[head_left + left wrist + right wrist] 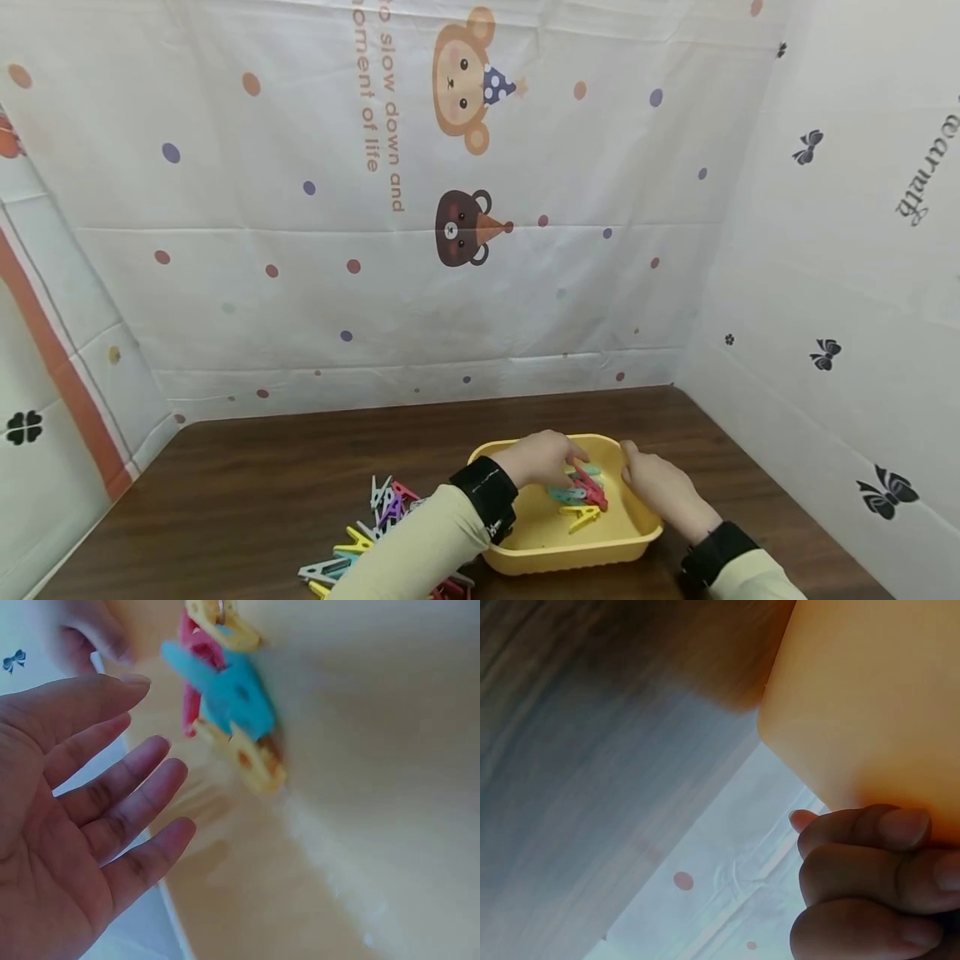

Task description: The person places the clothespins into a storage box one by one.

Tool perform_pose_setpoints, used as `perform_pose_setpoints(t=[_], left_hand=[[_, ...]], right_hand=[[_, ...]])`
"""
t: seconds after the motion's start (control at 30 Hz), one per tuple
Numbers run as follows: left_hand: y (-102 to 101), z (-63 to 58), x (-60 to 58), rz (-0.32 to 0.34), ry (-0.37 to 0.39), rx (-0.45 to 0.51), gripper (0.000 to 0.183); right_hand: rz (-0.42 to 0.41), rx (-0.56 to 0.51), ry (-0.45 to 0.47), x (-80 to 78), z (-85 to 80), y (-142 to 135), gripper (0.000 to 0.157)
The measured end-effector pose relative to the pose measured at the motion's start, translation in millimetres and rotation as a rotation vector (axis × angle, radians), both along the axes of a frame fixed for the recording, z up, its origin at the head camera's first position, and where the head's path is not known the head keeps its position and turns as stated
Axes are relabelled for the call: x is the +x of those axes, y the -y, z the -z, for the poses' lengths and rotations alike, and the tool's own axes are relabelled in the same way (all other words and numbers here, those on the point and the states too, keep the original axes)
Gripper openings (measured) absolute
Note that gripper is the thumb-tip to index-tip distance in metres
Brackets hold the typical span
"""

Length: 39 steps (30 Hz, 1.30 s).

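A yellow plastic basket (pixel 577 557) stands on the table with several clothespins inside. Among them are a red clothespin (pixel 591 490), a yellow clothespin (pixel 582 517) and a blue clothespin (pixel 240 697). My left hand (pixel 542 458) hovers over the basket's inside, beside these clothespins. In the left wrist view its fingers are spread and loosely bent, with nothing between them. My right hand (pixel 663 490) holds the basket's right rim; in the right wrist view its fingers (pixel 862 866) curl against the outer wall. The head view hides part of the left fingertips.
A pile of mixed-colour clothespins (pixel 362 540) lies on the brown table (pixel 247 492) left of the basket, partly covered by my left sleeve (pixel 420 550). Printed white cloth (pixel 300 317) hangs behind the table and along both sides.
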<state>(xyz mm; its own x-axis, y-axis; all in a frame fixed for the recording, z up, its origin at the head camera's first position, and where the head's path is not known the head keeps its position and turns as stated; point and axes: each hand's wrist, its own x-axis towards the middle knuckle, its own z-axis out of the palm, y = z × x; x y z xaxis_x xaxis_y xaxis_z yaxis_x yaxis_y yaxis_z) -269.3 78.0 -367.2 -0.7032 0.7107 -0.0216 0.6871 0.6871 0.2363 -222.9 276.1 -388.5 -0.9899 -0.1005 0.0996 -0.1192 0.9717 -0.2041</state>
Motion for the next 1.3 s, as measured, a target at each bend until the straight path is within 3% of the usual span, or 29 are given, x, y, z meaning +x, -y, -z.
perform_pose_setpoints(t=[0.27, 0.47, 0.6, 0.7, 0.83, 1.03, 1.23, 1.3], left_hand=[[20, -23.9, 2.9, 0.019, -0.024, 0.005, 0.039], [32, -54.8, 6.3, 0.064, -0.042, 0.042, 0.035], [58, -73.9, 11.0, 0.095, -0.041, 0.078, 0.032], [90, -78.7, 14.3, 0.062, -0.007, 0.107, 0.031], [143, -71.8, 14.6, -0.066, 0.066, 0.151, 0.034], [212, -46.6, 6.4, -0.262, 0.065, 0.112, 0.03], [239, -19.0, -0.5, -0.462, 0.152, 0.103, 0.03], [240, -11.8, -1.0, -0.489, 0.178, 0.096, 0.033]], right_hand=[[-0.006, 0.032, -0.019, -1.2, -2.9, 6, 0.037], [0.002, 0.06, -0.046, -1.1, -7.0, 7, 0.033], [-0.019, 0.053, -0.062, -4.0, -7.7, 8, 0.035], [-0.024, 0.053, -0.06, -5.8, -7.4, 7, 0.036], [-0.024, 0.058, -0.058, -7.2, -7.9, 3, 0.035], [-0.025, 0.051, -0.037, -8.0, -9.2, -4, 0.038], [-0.023, 0.039, -0.027, -6.5, -7.9, -8, 0.04], [-0.023, 0.036, -0.026, -6.0, -7.5, -7, 0.041]])
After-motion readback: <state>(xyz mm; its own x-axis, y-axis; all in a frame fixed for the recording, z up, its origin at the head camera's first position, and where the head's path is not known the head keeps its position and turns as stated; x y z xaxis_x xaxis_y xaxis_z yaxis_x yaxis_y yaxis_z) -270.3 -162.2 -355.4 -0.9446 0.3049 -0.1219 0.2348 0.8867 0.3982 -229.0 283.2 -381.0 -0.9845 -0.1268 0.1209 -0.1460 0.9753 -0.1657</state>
